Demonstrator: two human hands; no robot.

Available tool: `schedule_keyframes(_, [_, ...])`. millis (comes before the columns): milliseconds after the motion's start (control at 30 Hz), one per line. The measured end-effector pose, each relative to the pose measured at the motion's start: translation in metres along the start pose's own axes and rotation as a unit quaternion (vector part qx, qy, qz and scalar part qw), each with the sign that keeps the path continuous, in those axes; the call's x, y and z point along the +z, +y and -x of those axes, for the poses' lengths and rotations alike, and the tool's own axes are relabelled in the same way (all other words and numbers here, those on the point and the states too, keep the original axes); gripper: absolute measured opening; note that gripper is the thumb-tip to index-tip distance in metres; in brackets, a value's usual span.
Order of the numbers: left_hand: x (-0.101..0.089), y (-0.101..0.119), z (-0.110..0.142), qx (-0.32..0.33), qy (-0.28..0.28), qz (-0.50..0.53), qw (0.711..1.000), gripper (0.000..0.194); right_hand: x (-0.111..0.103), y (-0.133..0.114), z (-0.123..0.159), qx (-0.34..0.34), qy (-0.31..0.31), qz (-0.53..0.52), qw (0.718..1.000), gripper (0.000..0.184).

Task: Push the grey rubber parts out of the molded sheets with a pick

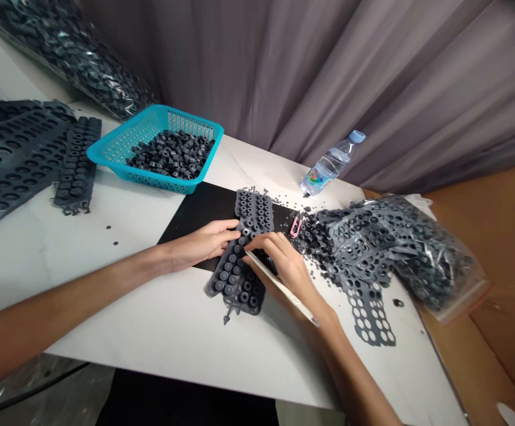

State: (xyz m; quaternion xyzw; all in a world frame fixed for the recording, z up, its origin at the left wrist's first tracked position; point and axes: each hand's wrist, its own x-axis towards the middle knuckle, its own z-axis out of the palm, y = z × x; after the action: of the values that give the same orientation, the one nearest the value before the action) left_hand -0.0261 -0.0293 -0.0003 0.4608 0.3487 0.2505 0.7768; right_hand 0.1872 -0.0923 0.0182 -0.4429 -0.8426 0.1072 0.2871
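Note:
A dark grey moulded rubber sheet (230, 275) with rows of round, cup-like parts lies slantwise at the middle of the table. Under it, or overlapping it, is another piece of sheet (253, 206). My left hand (206, 242) grips the left edge of the sheet, thumb and fingers closed on it. Over its right side is my right hand (284, 260), fingers bent and pressed at the parts. A long, slim white stick (284, 290) rests in that hand, its far end by the fingertips. Beneath everything is a black mat (190, 219).
A blue basket (155, 180) holds many small black rubber pieces. Pink thread snips (297, 225), a water bottle (328, 168), punched-out sheets (363, 242) and a plastic bag (443, 272) are at right. More sheets (13, 154) and a full bag (84, 53) stand left.

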Motion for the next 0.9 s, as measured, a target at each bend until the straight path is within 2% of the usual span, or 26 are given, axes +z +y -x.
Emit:
schedule_keyframes(267, [-0.001,-0.001,-0.002,0.01,-0.023,0.005,1.0,0.039,0.004,-0.001,0.0,-0.001,0.007,0.049,0.999,0.014])
schedule_keyframes(567, [0.002,0.001,0.0,0.016,-0.025,0.015,0.999,0.038,0.019,0.004,0.004,-0.059,0.012,0.202,0.977,0.032])
schedule_keyframes(633, [0.004,0.002,0.001,0.018,-0.026,0.003,1.0,0.039,0.021,0.003,0.002,-0.021,0.055,0.193,0.979,0.034])
schedule_keyframes(767, [0.004,0.001,0.001,0.021,-0.037,-0.012,0.999,0.041,0.017,0.003,-0.001,0.111,0.159,0.133,0.972,0.033])
schedule_keyframes(833, [0.003,0.0,0.001,0.018,-0.035,-0.005,0.999,0.039,0.01,0.004,0.0,0.109,0.152,0.073,0.98,0.029])
schedule_keyframes(900, [0.001,-0.002,-0.001,0.015,-0.031,0.005,0.999,0.037,0.003,0.005,0.003,0.076,0.115,0.016,0.99,0.025])
